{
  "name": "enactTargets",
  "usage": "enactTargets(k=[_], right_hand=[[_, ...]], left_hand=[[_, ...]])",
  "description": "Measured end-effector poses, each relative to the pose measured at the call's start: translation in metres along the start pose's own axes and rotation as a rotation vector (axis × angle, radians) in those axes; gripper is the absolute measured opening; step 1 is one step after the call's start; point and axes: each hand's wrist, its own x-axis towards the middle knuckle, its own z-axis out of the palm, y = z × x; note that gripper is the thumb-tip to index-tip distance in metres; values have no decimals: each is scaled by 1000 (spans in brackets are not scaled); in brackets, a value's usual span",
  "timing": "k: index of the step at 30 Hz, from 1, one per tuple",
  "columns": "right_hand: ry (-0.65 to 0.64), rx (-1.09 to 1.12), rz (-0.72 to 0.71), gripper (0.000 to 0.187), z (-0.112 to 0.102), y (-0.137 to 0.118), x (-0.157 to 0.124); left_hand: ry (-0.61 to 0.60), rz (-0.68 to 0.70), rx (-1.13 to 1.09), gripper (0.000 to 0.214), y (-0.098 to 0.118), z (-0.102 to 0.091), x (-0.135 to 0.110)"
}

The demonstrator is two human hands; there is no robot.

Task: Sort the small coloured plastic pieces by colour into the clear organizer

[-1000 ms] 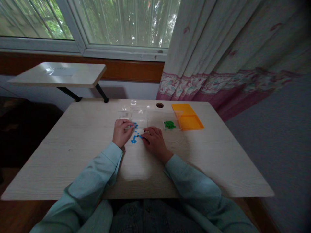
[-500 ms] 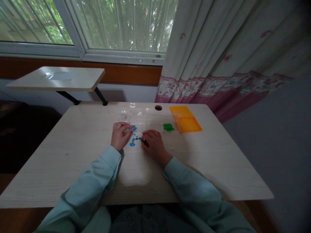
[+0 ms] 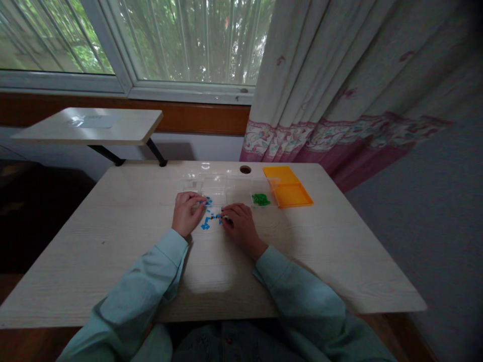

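Observation:
My left hand rests at the near left edge of a clear plastic tray, its thumb and fingers curled together beside small blue pieces in the tray. Whether those fingers hold a piece is hidden. My right hand is on the table just right of more loose blue pieces. Its fingers are bent and closed around something dark and small, mostly covered by the hand. Between the hands, a few blue and dark bits reach up to the right fingertips. Small green pieces fill the tray's right compartment.
An orange open case or lid lies at the tray's right end. Behind it, the wooden table has a round cable hole. A raised shelf on black legs stands at the back left, below the window. A curtain hangs behind the table.
My right hand has shifted very slightly right, showing more of the blue and dark bits at its fingertips. My left hand stays nearly in place. The view has tilted a little.

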Motion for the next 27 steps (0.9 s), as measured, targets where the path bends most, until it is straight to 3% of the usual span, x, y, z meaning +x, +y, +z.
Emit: enactTargets(k=[6,13,19,27], right_hand=[[82,59,25,10,4,4,0],[111,83,0,10,5,4,0],[70,78,31,13,3,4,1],[-82,-26,3,9,-6,-2,-2]], left_hand=[[-219,224,-104,20,13,-2,-3],[-313,262,-100,20,16,0,-3],[-297,212,-97,19,13,0,-2],[-78,16,-40,18,5,1,-1]])
